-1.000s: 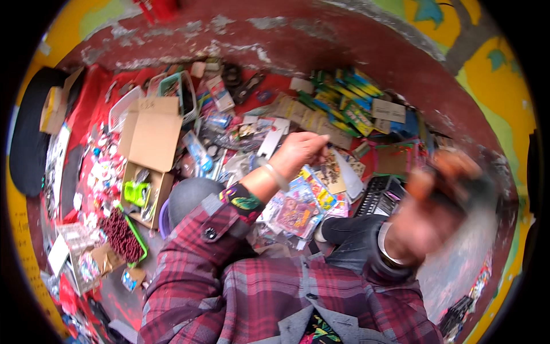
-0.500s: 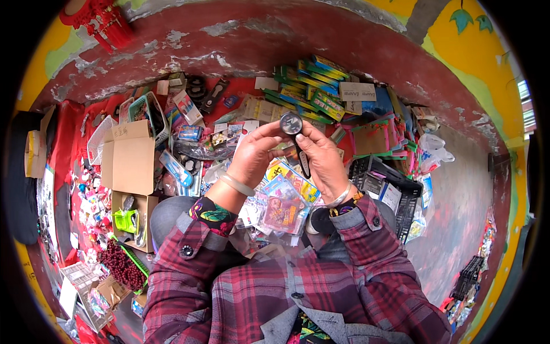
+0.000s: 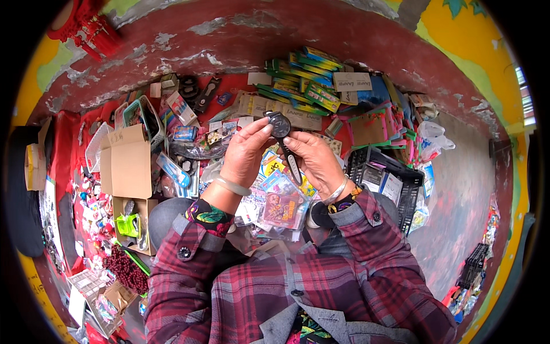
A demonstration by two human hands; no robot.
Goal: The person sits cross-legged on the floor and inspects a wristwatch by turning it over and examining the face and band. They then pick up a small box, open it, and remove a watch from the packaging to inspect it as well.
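Observation:
Between my two hands is a black wristwatch [image 3: 279, 125] with a round face and a dark strap hanging downward, pale marks along it. My left hand [image 3: 245, 153] pinches the watch at the left side of its case. The fingers of my right hand [image 3: 317, 163] are closed round the strap just below the case. Beneath my hands lie flat plastic packets with colourful prints [image 3: 285, 209], the nearest one reddish. A black plastic crate [image 3: 410, 198] with small boxes in it stands to the right of my right hand.
Stacked green and yellow boxes [image 3: 321, 96] lie by the far wall. An open cardboard box [image 3: 127, 172] and plastic baskets [image 3: 152, 117] stand at the left, near dark red beads [image 3: 125, 270]. Pink and green framed boards [image 3: 369, 127] lean at the right.
The watch has moved slightly left and down, and its face has turned from a bright reflection to dark. Both hands shifted with it, still holding it.

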